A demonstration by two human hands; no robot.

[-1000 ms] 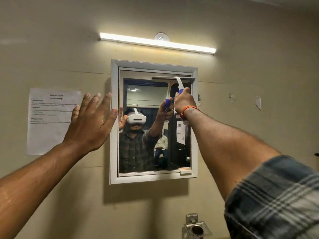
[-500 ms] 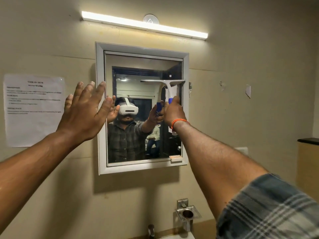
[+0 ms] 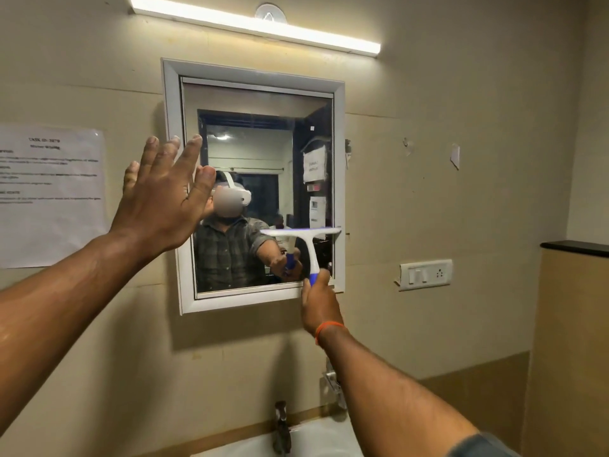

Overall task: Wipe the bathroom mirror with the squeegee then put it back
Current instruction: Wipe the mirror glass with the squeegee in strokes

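A white-framed mirror (image 3: 171,133) hangs on the beige wall. My right hand (image 3: 321,306) grips the blue handle of a white squeegee (image 3: 304,237). Its blade lies level against the lower right part of the glass, close to the right frame edge. The hand itself is at the mirror's bottom frame. My left hand (image 3: 163,196) is raised with fingers spread, over the mirror's left frame edge, holding nothing; I cannot tell whether it touches the frame. The glass reflects a person with a white headset.
A tube light (image 3: 253,26) runs above the mirror. A printed sheet (image 3: 49,196) is taped to the wall at left. A switch plate (image 3: 425,275) sits right of the mirror. Below are a tap (image 3: 281,427), a white basin (image 3: 316,440) and a dark ledge (image 3: 575,248) at right.
My right hand has drawn the squeegee down the right side of the mirror, from the top edge to near the bottom. The view has dropped; tap and basin now show.
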